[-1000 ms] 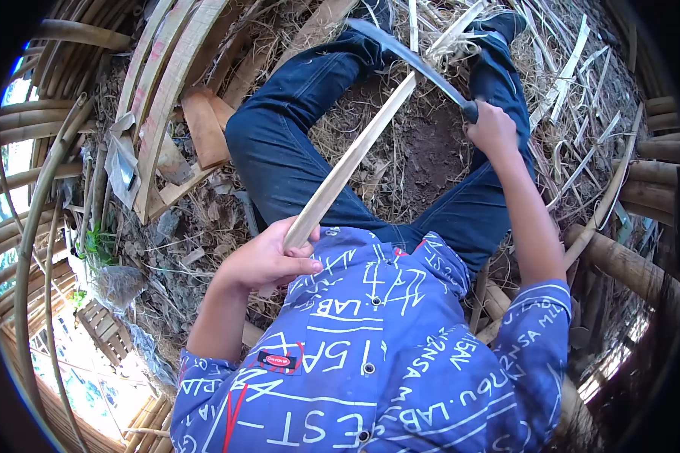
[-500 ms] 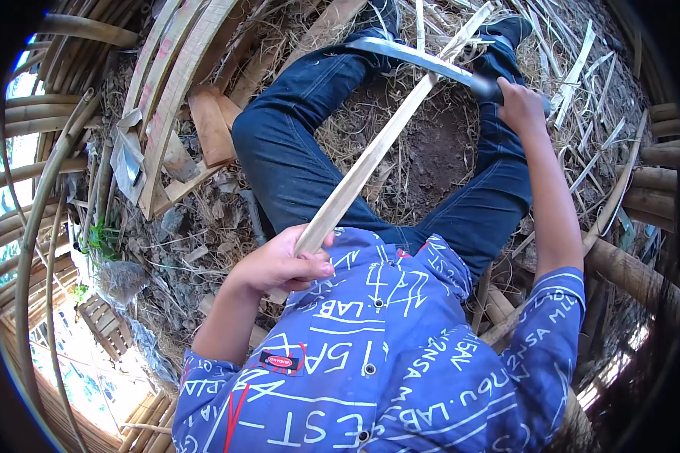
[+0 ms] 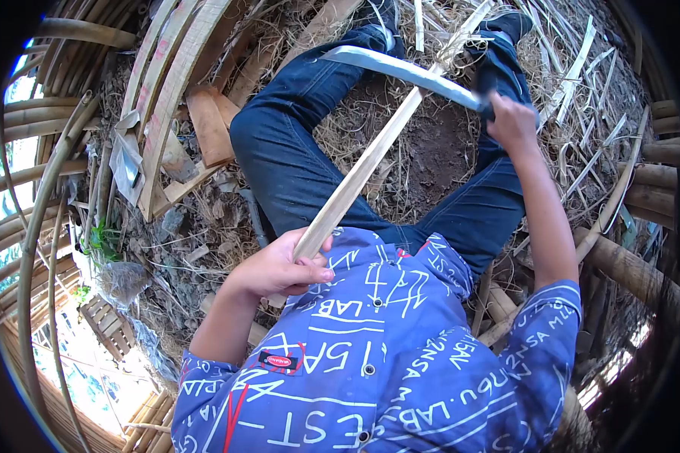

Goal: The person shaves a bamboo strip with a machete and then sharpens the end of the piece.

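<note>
Head view: the littered ground (image 3: 434,162) spreads beneath everything, with the person's bent legs (image 3: 279,155) parted across its middle. Long curved boards (image 3: 175,87) lean along its far left edge. Between the legs a pale wooden strip (image 3: 366,164) slants from the shirt front toward the feet, its near end gripped in the closed left hand (image 3: 283,264). A curved blade (image 3: 400,69) crosses the strip's far part; whether they touch, I cannot tell. Its dark handle (image 3: 485,107), partly blurred, is clenched in the right hand (image 3: 512,124). Beside the boards lie a brown wood block (image 3: 206,127) and, smaller, a whitish plastic scrap (image 3: 127,160)
</note>
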A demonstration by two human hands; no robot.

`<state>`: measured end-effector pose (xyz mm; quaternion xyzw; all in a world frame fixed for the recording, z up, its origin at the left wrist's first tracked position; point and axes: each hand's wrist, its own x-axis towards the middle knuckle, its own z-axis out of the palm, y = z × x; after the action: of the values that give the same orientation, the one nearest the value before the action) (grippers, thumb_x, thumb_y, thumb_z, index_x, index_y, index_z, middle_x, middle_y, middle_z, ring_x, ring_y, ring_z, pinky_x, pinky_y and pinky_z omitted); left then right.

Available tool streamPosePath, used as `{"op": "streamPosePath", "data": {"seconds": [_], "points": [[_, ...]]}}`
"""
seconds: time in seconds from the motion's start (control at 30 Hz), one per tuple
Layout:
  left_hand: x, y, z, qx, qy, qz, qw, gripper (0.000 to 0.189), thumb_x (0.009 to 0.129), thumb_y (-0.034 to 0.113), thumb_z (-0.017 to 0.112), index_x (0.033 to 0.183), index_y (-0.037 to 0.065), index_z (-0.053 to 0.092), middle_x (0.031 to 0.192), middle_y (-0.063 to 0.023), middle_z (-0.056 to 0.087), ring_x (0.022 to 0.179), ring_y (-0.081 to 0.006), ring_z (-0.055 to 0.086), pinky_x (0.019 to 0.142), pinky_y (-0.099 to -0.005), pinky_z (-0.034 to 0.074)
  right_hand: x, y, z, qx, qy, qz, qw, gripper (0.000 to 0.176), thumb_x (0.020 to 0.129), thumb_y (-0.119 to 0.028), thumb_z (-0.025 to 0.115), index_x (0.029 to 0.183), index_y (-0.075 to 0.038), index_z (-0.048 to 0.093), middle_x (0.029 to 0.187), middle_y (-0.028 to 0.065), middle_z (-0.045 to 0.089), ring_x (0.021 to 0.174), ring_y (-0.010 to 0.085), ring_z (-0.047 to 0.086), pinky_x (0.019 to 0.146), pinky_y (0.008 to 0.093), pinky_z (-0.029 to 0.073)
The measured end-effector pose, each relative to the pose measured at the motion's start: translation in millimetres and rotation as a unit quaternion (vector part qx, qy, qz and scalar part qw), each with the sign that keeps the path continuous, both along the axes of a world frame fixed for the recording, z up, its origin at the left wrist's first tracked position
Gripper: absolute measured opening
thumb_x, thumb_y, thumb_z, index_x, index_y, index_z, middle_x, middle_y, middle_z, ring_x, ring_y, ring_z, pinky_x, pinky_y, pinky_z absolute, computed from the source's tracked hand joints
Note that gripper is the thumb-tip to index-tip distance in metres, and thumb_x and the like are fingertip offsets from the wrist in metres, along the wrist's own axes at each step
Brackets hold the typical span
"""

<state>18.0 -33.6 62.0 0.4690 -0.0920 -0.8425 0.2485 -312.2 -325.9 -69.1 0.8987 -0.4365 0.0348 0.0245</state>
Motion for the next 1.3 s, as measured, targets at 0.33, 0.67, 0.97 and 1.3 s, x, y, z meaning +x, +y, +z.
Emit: {"op": "streamPosePath", "data": {"seconds": [0.33, 0.67, 0.97, 1.3], "points": [[2.7, 8.1, 0.4, -0.005, 0.023, 0.005, 1.000, 0.037, 0.082, -0.001, 0.071, 0.106, 0.010, 0.044, 0.066, 0.0100, 0.036, 0.050, 0.0008, 0.037, 0.040, -0.0179, 0.031, -21.4, -28.4, -2.9, 0.005, 0.048, -0.213, 0.976, 0.023, 0.076, -0.020, 0.066, 0.095, -0.010, 0.059, 0.083, 0.0190, 0.069, 0.080, 0.0397, 0.067, 0.069, 0.0503, 0.053], [-0.5, -3.6, -3.0, -0.013, -0.015, -0.008, 1.000, 0.038, 0.082, 0.000, 0.072, 0.106, 0.008, 0.044, 0.067, 0.0083, 0.042, 0.049, -0.0005, 0.039, 0.039, -0.0193, 0.030, 5.0, 35.7, 7.6, 0.058, -0.117, 0.012, 0.991, 0.022, 0.068, -0.012, 0.066, 0.088, -0.012, 0.059, 0.072, 0.0125, 0.064, 0.071, 0.0345, 0.065, 0.062, 0.0464, 0.049], [-11.5, 14.9, 7.2, -0.125, -0.033, -0.078, 0.989, 0.042, 0.080, -0.003, 0.071, 0.107, 0.007, 0.042, 0.069, 0.0100, 0.032, 0.061, 0.0008, 0.031, 0.054, -0.0170, 0.028, -7.0, -17.7, -6.0, 0.042, -0.008, -0.104, 0.994, 0.020, 0.072, -0.015, 0.065, 0.091, -0.012, 0.059, 0.081, 0.0150, 0.069, 0.080, 0.0370, 0.067, 0.069, 0.0485, 0.052], [4.0, 11.5, 5.8, 0.004, 0.012, -0.004, 1.000, 0.041, 0.081, -0.003, 0.072, 0.107, 0.008, 0.043, 0.067, 0.0105, 0.032, 0.058, 0.0009, 0.031, 0.051, -0.0165, 0.029, 17.6, 4.7, -6.5, 0.022, -0.014, -0.008, 1.000, 0.030, 0.065, -0.014, 0.072, 0.089, -0.010, 0.055, 0.076, 0.0095, 0.066, 0.070, 0.0313, 0.067, 0.061, 0.0443, 0.052]]}}
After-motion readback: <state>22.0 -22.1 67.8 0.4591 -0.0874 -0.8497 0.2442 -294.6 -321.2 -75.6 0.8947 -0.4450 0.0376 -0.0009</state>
